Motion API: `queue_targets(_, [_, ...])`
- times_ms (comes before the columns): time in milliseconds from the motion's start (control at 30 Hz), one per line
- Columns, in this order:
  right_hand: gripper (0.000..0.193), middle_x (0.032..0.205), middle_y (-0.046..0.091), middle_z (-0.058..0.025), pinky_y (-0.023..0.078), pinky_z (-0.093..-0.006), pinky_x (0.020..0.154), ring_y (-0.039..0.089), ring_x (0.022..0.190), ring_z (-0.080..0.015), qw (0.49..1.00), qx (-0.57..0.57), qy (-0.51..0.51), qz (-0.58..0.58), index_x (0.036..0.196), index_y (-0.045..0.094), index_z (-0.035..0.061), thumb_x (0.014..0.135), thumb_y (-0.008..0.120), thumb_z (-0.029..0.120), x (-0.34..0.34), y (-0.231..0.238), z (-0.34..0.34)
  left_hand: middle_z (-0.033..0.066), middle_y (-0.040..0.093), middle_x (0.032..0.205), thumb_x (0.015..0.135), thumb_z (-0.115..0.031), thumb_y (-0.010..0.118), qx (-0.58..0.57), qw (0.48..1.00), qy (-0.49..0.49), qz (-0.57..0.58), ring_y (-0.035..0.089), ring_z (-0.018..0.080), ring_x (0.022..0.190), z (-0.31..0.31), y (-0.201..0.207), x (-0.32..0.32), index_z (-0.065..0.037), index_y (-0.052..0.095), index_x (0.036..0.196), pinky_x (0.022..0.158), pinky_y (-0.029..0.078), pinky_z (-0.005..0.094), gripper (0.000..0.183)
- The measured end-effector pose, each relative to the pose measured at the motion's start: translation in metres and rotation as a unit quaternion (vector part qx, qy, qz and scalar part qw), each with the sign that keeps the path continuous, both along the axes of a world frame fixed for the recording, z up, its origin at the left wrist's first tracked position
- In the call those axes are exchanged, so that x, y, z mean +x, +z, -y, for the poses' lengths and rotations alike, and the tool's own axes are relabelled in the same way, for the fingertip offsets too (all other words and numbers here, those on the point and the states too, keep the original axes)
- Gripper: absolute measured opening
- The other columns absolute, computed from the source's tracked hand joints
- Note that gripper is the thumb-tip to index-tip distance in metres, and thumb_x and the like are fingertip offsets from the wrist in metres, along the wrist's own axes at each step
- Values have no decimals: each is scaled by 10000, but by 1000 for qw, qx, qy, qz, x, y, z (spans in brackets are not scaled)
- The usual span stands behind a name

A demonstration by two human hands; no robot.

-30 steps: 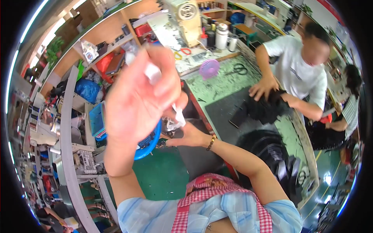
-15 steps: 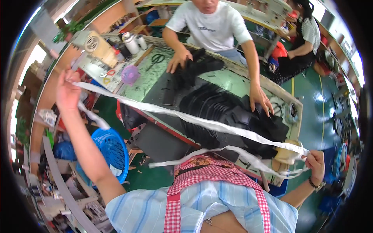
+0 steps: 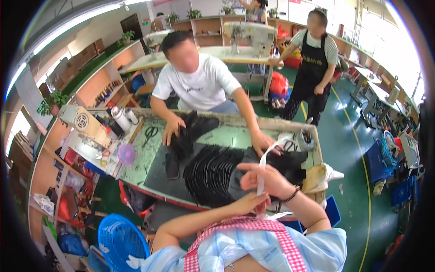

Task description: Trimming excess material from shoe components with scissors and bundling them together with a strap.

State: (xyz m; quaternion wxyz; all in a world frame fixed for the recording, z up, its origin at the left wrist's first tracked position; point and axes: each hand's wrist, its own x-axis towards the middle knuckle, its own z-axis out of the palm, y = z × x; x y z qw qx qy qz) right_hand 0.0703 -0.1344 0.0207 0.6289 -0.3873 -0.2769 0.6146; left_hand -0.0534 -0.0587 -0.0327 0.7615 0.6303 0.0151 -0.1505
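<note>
A blue basket was seen at lower left. On the desk, scissors were left near a black bundle covered by a co-worker's hand; farther right, black pieces were spread in an overlapping row. Near the wearer's chest, a white strip was pinched in the left hand's grip and was stretched upward across the right hand; whether it was clasped by that grip could not be told.
</note>
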Motion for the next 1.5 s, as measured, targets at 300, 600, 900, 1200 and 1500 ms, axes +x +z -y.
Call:
queue_targets(300, [448, 722, 471, 0, 338, -196, 421, 418, 533, -62, 847, -360, 80, 383, 872, 488, 72, 894, 372, 504, 67, -92, -47, 206, 598, 991, 787, -411, 647, 532, 692, 487, 25, 589, 317, 916, -214, -71, -67, 29, 560, 1055, 799, 462, 391, 523])
queue_targets(600, [209, 621, 524, -20, 354, -244, 405, 470, 498, -92, 871, -306, -290, 250, 935, 562, 40, 878, 529, 238, 23, -186, -42, 222, 540, 1147, 676, -540, 678, 442, 776, 433, -125, 519, 363, 1081, -234, -138, -51, -46, 487, 1228, 932, 392, 404, 764])
queue_targets(900, [169, 832, 585, -231, 446, -508, 700, 571, 801, -430, 826, -260, -103, 489, 966, 505, 37, 831, 503, 139, -30, -245, -36, 229, 465, 1245, 765, -460, 630, 482, 745, 448, -109, 445, 391, 1143, -200, -148, -50, -49, 385, 1288, 978, 323, 459, 708])
queue_targets(1200, [377, 907, 535, -123, 485, -408, 619, 587, 776, -317, 665, -210, -170, 696, 1028, 456, 100, 710, 655, 130, 8, -179, -25, 245, 530, 1165, 746, -414, 684, 420, 762, 487, -75, 506, 363, 1094, -208, -151, -54, 4, 456, 1215, 928, 384, 399, 669])
queue_targets(1500, [960, 1284, 340, -375, 534, -396, 679, 632, 786, -389, 531, -437, -159, 709, 1342, 257, -40, 575, 698, 332, 89, -196, 0, 244, 510, 1163, 768, -410, 666, 439, 755, 481, -69, 486, 390, 1083, -208, -146, -48, 0, 441, 1218, 926, 369, 425, 649])
